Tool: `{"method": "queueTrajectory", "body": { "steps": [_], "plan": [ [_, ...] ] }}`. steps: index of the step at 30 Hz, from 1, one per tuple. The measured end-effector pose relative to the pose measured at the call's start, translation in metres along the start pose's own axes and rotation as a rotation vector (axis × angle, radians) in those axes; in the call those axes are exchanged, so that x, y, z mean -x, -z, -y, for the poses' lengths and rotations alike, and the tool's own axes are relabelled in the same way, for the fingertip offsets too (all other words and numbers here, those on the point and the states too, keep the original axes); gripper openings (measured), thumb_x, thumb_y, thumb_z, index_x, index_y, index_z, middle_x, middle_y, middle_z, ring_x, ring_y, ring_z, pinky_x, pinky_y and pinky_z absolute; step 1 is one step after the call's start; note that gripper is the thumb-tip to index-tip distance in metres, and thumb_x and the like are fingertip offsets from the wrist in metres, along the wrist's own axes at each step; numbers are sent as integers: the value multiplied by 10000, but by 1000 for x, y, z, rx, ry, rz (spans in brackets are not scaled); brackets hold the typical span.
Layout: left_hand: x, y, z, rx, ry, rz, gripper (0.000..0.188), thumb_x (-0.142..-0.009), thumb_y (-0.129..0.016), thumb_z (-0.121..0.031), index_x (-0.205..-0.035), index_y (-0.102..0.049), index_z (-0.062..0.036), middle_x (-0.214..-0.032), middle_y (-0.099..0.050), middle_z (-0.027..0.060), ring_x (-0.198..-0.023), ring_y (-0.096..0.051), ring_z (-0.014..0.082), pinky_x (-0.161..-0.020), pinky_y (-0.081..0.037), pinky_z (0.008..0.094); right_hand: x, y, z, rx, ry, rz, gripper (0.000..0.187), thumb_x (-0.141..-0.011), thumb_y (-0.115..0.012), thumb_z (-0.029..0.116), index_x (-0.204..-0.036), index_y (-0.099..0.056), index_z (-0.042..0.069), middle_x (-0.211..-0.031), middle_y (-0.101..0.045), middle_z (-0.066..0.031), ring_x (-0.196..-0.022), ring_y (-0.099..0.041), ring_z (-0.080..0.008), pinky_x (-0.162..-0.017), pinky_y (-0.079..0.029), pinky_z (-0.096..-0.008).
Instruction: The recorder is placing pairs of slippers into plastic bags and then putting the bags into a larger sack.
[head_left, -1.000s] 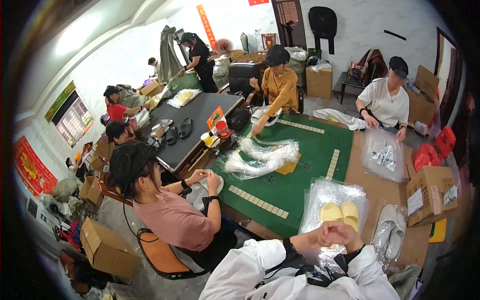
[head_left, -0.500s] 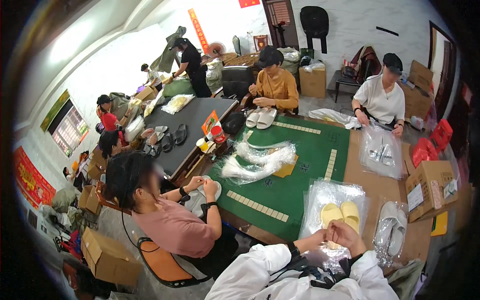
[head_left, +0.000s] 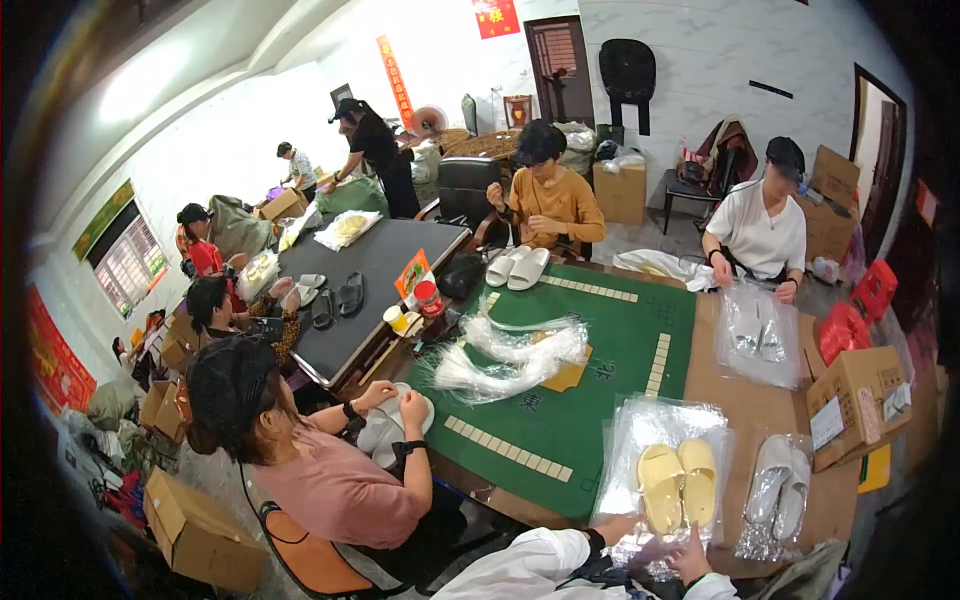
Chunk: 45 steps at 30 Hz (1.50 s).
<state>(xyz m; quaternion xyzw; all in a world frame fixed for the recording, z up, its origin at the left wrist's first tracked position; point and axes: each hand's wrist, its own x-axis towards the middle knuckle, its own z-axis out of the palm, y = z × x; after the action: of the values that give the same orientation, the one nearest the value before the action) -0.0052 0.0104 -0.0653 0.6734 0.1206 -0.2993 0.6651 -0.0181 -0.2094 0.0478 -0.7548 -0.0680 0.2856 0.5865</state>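
Observation:
A pair of yellow slide slippers (head_left: pixel 660 488) lies side by side on a stack of clear plastic bags (head_left: pixel 622 460). Left of the slippers' near end, my left hand (head_left: pixel 618 527) reaches over the bags, fingers stretched out. My right hand (head_left: pixel 690 556) is below the right slipper, a finger extended up toward its near end; whether it touches cannot be made out. Neither hand shows anything in it. To the right, a pair of grey slippers (head_left: pixel 776 490) rests in a clear bag.
A green mat (head_left: pixel 480 400) covers much of the table, with a bundle of white strands (head_left: pixel 520 355) on it. Cardboard box (head_left: pixel 860 410) at right. Co-workers sit at the left (head_left: pixel 330 470), far side (head_left: pixel 550 200) and far right (head_left: pixel 760 230), handling slippers, strands or bags.
My hands were together above the yellow slippers, fingertips meeting. They have come apart and lowered toward the near end, uncovering the slippers. The view has shifted slightly.

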Motion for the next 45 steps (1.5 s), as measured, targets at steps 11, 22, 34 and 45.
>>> {"method": "queueTrajectory", "body": {
  "steps": [11, 22, 34, 45],
  "plan": [
    [35, 4, -43, 569, 293, -17, 305, -910, -447, -301, -1068, -497, -45, -823, -489, 7, -653, -441, 127, -571, -387, 246, -57, 17, -6, -1191, -424, -279, 205, -895, -435, 249, -816, -517, 80, -778, -552, -50, -715, -519, -218, -663, -446, -325],
    [-8, 4, -105, 975, -147, 515, 219, -917, -406, -248, -954, -512, -59, -980, -559, 66, -984, -544, 208, -899, -418, 331, -72, 54, 150, -544, 299, -403, 329, -901, -486, 290, -1021, -539, -11, -972, -583, -81, -862, -556, -173, -733, -451, -295],
    [68, -20, -188, 1176, -21, 350, 611, -801, -530, -513, -1146, -415, -22, -1096, -494, 133, -1010, -499, 264, -921, -402, 412, -40, 52, 236, -894, 61, 126, 341, -884, -457, 423, -889, -550, 94, -1085, -555, -162, -1011, -521, -322, -871, -411, -482],
    [49, -12, -159, 1011, -199, 523, 291, -880, -457, -295, -1076, -497, -84, -1097, -517, 77, -1005, -508, 275, -894, -404, 452, -31, 38, 231, -924, 119, 204, 276, -913, -433, 328, -818, -569, 108, -1043, -601, -95, -1006, -528, -199, -848, -382, -364]
  ]
}}
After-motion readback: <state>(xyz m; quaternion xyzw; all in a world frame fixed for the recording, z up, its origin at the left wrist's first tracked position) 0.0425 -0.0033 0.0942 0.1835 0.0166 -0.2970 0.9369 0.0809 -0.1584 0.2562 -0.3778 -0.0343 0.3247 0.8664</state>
